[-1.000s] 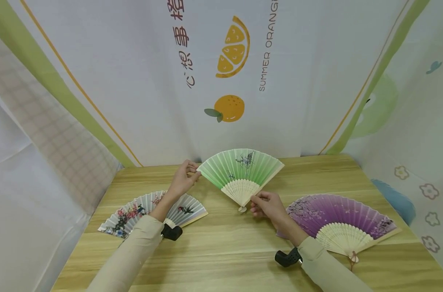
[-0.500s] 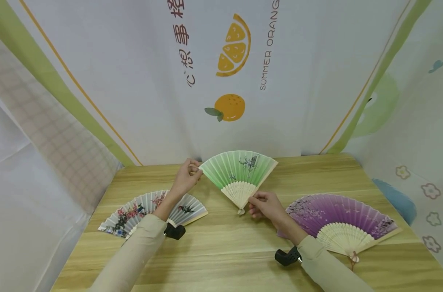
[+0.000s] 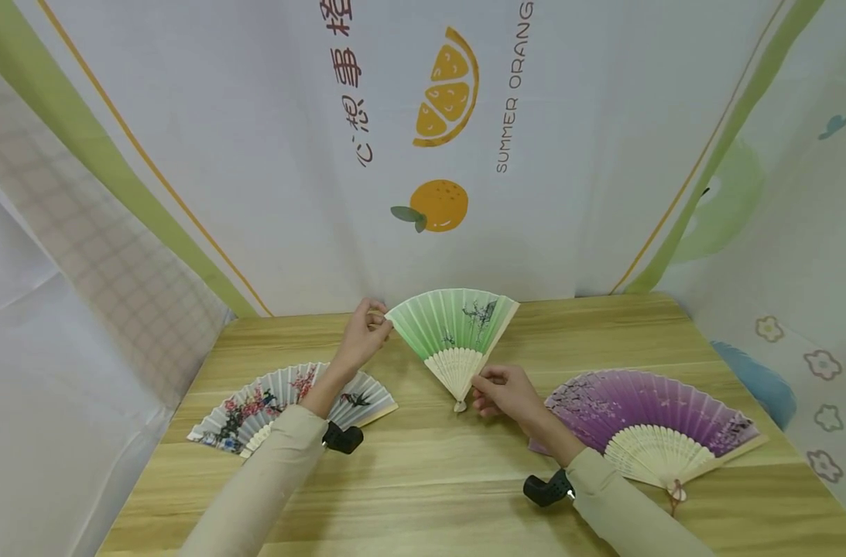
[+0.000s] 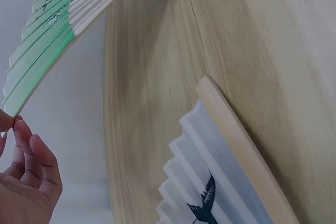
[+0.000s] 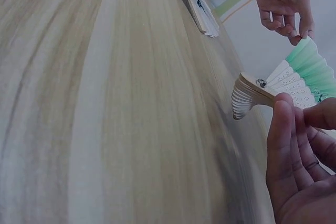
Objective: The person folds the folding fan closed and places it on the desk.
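A green folding fan (image 3: 445, 325) with pale ribs is spread between my two hands, held up over the table. My left hand (image 3: 364, 334) pinches its upper left corner between thumb and fingertip; the left wrist view shows the other fingers (image 4: 44, 163) bent loosely. Low on the right guard stick, near the pivot, my right hand (image 3: 509, 393) pinches the fan between thumb and fingers. The stacked rib ends (image 5: 244, 98) fan out below that grip in the right wrist view. Under my left forearm lies an open white fan (image 3: 269, 402) with flowers and a bird, partly hidden.
A spread purple fan (image 3: 631, 414) with a red tassel lies at the right, partly behind my right forearm. The wooden table (image 3: 423, 495) ends at a white printed curtain (image 3: 534, 232). Black wrist camera mounts (image 3: 548, 490) jut below both wrists.
The green fan has narrowed, its right edge swinging left. My left hand has shifted slightly right and up with its corner; my right hand has moved slightly left.
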Demonstrator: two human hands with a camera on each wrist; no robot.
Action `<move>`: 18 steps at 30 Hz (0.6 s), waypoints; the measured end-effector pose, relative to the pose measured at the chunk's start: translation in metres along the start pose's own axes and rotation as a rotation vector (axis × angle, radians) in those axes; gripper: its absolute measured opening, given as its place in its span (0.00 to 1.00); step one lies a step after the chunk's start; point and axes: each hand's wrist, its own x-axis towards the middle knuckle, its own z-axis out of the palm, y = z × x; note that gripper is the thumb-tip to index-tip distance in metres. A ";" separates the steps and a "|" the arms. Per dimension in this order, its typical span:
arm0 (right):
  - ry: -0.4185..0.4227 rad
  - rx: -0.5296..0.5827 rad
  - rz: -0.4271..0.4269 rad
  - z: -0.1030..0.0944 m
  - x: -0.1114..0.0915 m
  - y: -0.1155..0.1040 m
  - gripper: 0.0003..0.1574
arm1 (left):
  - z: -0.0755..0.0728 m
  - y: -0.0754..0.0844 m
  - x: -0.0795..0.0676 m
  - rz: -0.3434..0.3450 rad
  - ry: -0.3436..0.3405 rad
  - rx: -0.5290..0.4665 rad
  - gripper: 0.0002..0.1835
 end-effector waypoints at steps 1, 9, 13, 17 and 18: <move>0.001 -0.006 0.001 0.000 0.000 0.000 0.11 | 0.001 0.001 0.000 -0.001 -0.001 -0.002 0.13; -0.003 -0.043 0.002 0.001 0.001 -0.002 0.11 | 0.005 0.007 0.002 0.011 -0.006 0.000 0.13; -0.010 -0.061 -0.008 0.002 0.001 -0.003 0.11 | 0.007 0.005 0.004 0.031 -0.010 -0.002 0.13; -0.026 -0.089 -0.020 0.001 0.001 -0.004 0.11 | 0.009 0.005 0.007 0.029 -0.020 -0.006 0.12; -0.029 -0.098 -0.025 0.001 0.001 -0.004 0.11 | 0.010 0.005 0.007 0.028 -0.021 -0.011 0.12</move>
